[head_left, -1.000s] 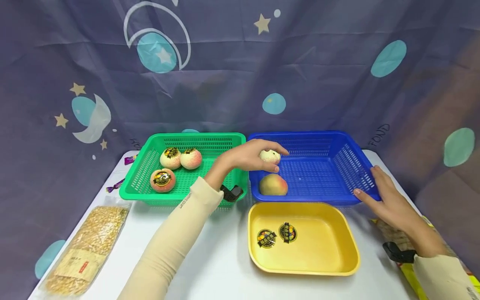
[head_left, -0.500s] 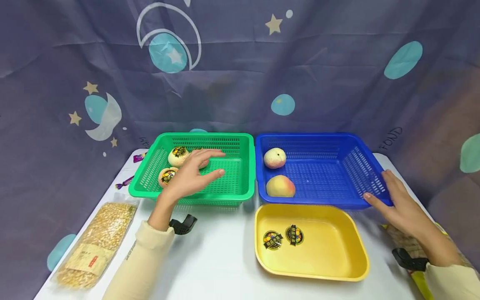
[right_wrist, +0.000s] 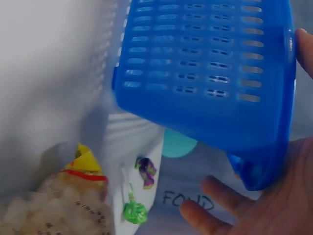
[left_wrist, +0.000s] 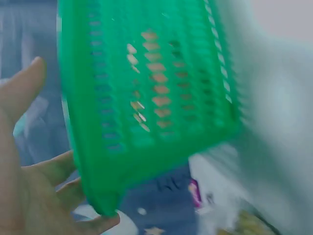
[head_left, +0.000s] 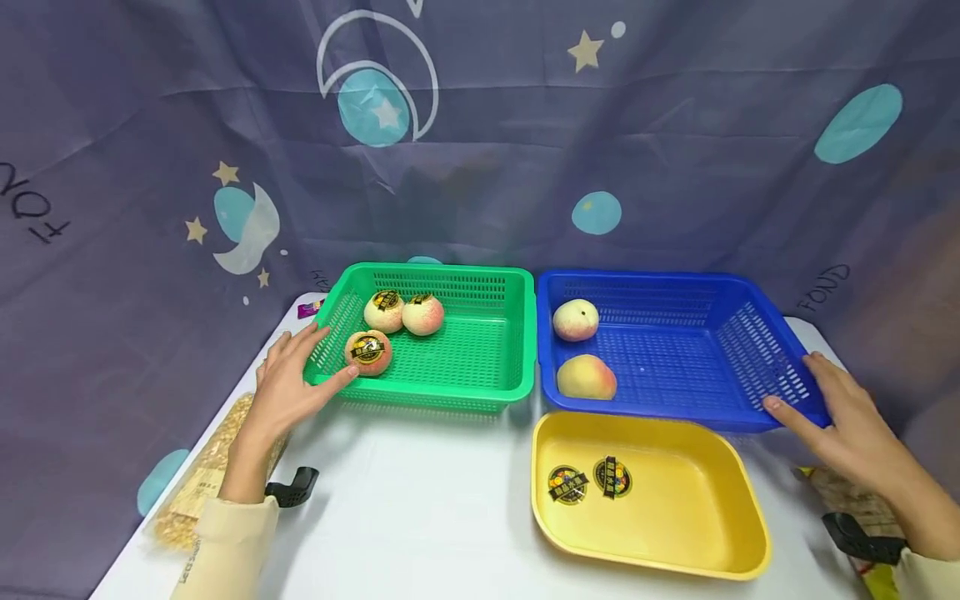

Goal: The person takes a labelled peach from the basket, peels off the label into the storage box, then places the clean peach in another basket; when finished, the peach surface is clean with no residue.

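At the left end of the green basket (head_left: 468, 354), the left hand (head_left: 287, 383) spreads loosely about the rim, while the right hand (head_left: 855, 421) grips the blue basket (head_left: 667, 362) by its right end. Three stickered peaches (head_left: 423, 317) lie left in the green basket, two other peaches (head_left: 587, 379) left in the blue; a yellow tray (head_left: 663, 508) stands nearer on the bench (head_left: 405, 500).

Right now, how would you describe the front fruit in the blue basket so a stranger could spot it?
In the head view, find the blue basket, right of the green basket. At the blue one's left end, the front fruit lies nearest the yellow tray. It is yellowish with a red blush on its right, unlike the paler back fruit with a dark spot.
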The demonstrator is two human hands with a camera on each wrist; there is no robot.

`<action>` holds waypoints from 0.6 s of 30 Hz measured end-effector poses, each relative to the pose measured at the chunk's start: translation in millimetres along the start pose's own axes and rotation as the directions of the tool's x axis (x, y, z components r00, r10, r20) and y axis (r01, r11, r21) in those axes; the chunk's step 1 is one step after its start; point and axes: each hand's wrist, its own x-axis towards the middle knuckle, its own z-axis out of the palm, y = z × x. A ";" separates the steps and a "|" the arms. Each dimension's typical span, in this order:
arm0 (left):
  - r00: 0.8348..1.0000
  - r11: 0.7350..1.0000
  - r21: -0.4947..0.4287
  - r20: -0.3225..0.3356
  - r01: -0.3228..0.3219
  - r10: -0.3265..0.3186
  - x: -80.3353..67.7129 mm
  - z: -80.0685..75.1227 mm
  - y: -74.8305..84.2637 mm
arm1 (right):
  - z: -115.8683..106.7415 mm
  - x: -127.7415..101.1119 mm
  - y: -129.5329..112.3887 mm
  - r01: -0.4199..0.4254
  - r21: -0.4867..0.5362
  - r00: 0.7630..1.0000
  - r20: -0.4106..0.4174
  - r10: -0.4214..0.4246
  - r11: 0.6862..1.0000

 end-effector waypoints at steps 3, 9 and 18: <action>0.999 0.999 0.028 0.019 0.031 -0.032 -2.4 -0.4 -12.1 | -2.1 2.4 -2.3 -0.007 -0.035 1.000 -0.026 0.006 0.999; 0.998 0.998 0.040 0.020 0.056 -0.057 -1.1 1.1 -21.7 | -4.3 11.6 -15.3 -0.035 -0.081 0.998 -0.046 0.032 0.996; 0.992 0.993 0.022 0.049 0.112 -0.113 -1.6 3.2 -20.8 | 2.0 38.7 -68.6 0.109 0.004 0.993 -0.043 -0.108 0.994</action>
